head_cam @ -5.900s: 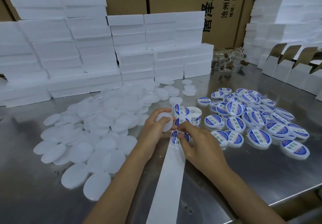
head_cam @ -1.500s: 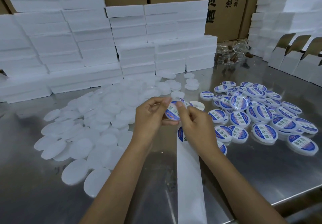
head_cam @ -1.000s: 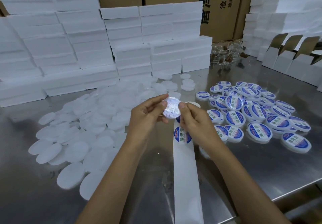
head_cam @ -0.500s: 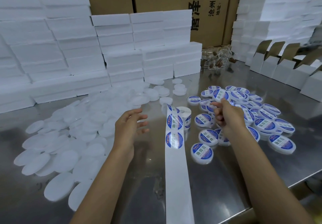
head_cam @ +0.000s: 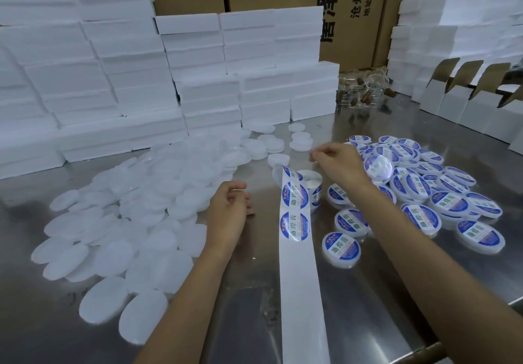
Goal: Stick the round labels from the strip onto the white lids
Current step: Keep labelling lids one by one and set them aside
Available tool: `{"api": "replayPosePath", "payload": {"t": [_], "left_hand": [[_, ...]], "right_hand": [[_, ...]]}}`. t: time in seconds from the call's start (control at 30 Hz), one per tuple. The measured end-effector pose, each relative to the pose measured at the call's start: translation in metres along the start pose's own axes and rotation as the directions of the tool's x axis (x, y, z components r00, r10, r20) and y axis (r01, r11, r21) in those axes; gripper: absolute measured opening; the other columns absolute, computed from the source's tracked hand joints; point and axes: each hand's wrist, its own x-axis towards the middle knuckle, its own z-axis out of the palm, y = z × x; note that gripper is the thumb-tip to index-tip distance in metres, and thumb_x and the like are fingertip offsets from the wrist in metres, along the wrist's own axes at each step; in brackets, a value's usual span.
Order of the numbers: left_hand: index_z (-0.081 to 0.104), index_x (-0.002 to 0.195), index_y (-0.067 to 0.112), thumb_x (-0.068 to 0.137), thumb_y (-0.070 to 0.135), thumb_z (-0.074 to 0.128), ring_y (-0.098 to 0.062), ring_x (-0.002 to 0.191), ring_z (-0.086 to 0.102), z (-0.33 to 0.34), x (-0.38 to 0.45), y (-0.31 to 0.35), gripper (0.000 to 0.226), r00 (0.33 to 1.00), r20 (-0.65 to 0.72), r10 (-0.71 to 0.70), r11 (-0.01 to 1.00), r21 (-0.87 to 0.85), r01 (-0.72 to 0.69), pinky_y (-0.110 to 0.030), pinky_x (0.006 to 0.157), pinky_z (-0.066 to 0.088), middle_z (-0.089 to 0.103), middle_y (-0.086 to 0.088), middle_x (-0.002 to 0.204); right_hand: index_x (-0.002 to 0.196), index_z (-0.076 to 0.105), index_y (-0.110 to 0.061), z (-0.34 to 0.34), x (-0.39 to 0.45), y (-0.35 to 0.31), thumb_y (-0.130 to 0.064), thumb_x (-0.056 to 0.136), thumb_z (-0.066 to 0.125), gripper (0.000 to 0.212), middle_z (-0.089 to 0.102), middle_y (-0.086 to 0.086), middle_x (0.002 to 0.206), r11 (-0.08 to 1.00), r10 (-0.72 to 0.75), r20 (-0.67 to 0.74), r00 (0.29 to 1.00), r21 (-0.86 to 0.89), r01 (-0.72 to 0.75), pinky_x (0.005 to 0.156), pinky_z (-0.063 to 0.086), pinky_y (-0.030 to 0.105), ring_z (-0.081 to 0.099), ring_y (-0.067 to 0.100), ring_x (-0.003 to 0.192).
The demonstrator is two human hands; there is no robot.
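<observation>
Label strip: a long white backing-paper strip [head_cam: 300, 278] lies flat on the table, running from the near edge up the middle to a small roll [head_cam: 310, 184]; two round blue-and-white labels [head_cam: 294, 226] sit on its far part, while the near part is bare.
Plain lids: a wide heap of round white plastic lids [head_cam: 135, 222] spreads over the table left of the strip, many overlapping.
Labelled lids: a pile of white lids with blue-and-white labels [head_cam: 418, 193] lies right of the strip; one [head_cam: 378, 167] in it catches a bright glare.
Left hand: the left hand [head_cam: 227, 212] hovers at the right edge of the plain lids, just beside the strip, fingers loosely curled and holding nothing.
Right hand: the right hand [head_cam: 338, 165] is raised beyond the roll, near the labelled pile, fingers bent inward with thumb and fingertips close together; whether they pinch anything, I cannot tell.
Table: a shiny stainless steel table [head_cam: 240, 321] carries all of it.
Behind: stacked white foam blocks [head_cam: 135, 80] line the far side, with brown cardboard cartons [head_cam: 351, 9] at the back.
Far right: open white cardboard boxes [head_cam: 458, 100] stand in a row.
</observation>
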Motion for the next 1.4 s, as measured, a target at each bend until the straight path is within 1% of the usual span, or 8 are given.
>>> {"api": "replayPosePath", "payload": {"t": [0.33,0.6,0.73,0.87,1.0,1.1,1.27,1.4], "left_hand": [[0.062,0.098,0.020,0.097,0.004,0.043,-0.017,0.058,0.062,0.004,0.020,-0.010,0.025,0.998,-0.040,0.052,0.995,0.090,-0.048,-0.020,0.050,0.051,0.065,-0.005,0.088],[0.063,0.097,0.021,0.097,0.005,0.043,-0.010,0.048,0.059,0.002,0.025,-0.011,0.026,0.999,-0.008,0.037,0.997,0.071,-0.036,-0.028,0.056,0.054,0.067,-0.005,0.086],[0.067,0.092,0.020,0.102,0.010,0.045,-0.015,0.055,0.061,0.001,0.018,-0.004,0.026,0.996,-0.052,0.076,0.996,-0.037,-0.077,-0.031,0.046,0.052,0.068,-0.002,0.083],[0.067,0.101,0.012,0.104,0.018,0.047,-0.019,0.067,0.067,-0.008,0.011,0.014,0.021,0.992,-0.089,0.095,0.970,-0.215,-0.112,-0.032,0.049,0.051,0.072,-0.012,0.088],[0.062,0.118,0.017,0.102,0.038,0.054,-0.026,0.088,0.076,-0.014,-0.003,0.037,0.027,0.992,0.121,0.046,0.917,-0.398,0.006,-0.032,0.061,0.060,0.078,-0.009,0.099],[0.061,0.127,0.014,0.102,0.024,0.057,-0.025,0.095,0.076,-0.009,-0.017,0.044,0.027,0.973,0.202,0.114,0.933,-0.359,-0.035,-0.033,0.069,0.062,0.078,-0.009,0.103],[0.056,0.133,0.010,0.103,0.006,0.049,-0.027,0.086,0.077,-0.008,-0.022,0.045,0.031,0.972,0.203,0.120,0.947,-0.316,-0.051,-0.031,0.072,0.062,0.079,-0.005,0.100],[0.049,0.138,0.028,0.103,-0.001,0.045,-0.034,0.089,0.076,-0.015,-0.016,0.045,0.046,0.962,0.264,0.067,0.947,-0.319,0.022,-0.036,0.074,0.063,0.075,-0.015,0.109]], "right_hand": [[0.124,0.064,-0.008,0.062,0.081,-0.011,-0.022,0.081,0.081,0.048,0.061,0.012,0.125,0.904,0.118,0.417,0.901,-0.420,0.076,0.086,0.047,0.030,0.061,0.028,0.113],[0.111,0.065,-0.006,0.062,0.096,-0.012,-0.019,0.075,0.085,0.043,0.064,0.008,0.118,0.893,0.025,0.365,0.931,-0.427,0.144,0.080,0.041,0.027,0.057,0.022,0.103],[0.109,0.063,-0.011,0.053,0.078,-0.033,-0.020,0.073,0.086,0.044,0.064,0.002,0.115,0.920,-0.211,0.280,0.936,-0.267,0.287,0.077,0.041,0.025,0.058,0.019,0.103],[0.110,0.058,-0.022,0.038,0.033,-0.063,-0.024,0.072,0.086,0.047,0.062,-0.013,0.110,0.884,-0.399,0.292,0.869,-0.128,0.449,0.077,0.043,0.021,0.059,0.010,0.101],[0.115,0.053,-0.029,0.027,-0.021,-0.080,-0.032,0.074,0.083,0.050,0.059,-0.017,0.115,0.799,-0.508,0.396,0.765,-0.115,0.590,0.078,0.038,0.014,0.054,0.002,0.105],[0.119,0.051,-0.031,0.024,-0.052,-0.080,-0.031,0.080,0.076,0.046,0.057,-0.020,0.116,0.758,-0.533,0.440,0.723,-0.132,0.639,0.084,0.039,0.016,0.049,-0.001,0.109],[0.128,0.049,-0.036,0.006,-0.076,-0.064,-0.038,0.081,0.075,0.054,0.053,-0.021,0.129,0.803,-0.486,0.381,0.787,-0.161,0.574,0.089,0.040,0.020,0.048,-0.001,0.117],[0.111,0.060,-0.030,-0.008,-0.094,-0.032,-0.030,0.088,0.071,0.026,0.063,-0.014,0.111,0.854,-0.412,0.273,0.870,-0.218,0.473,0.088,0.048,0.029,0.056,0.004,0.101]]}}
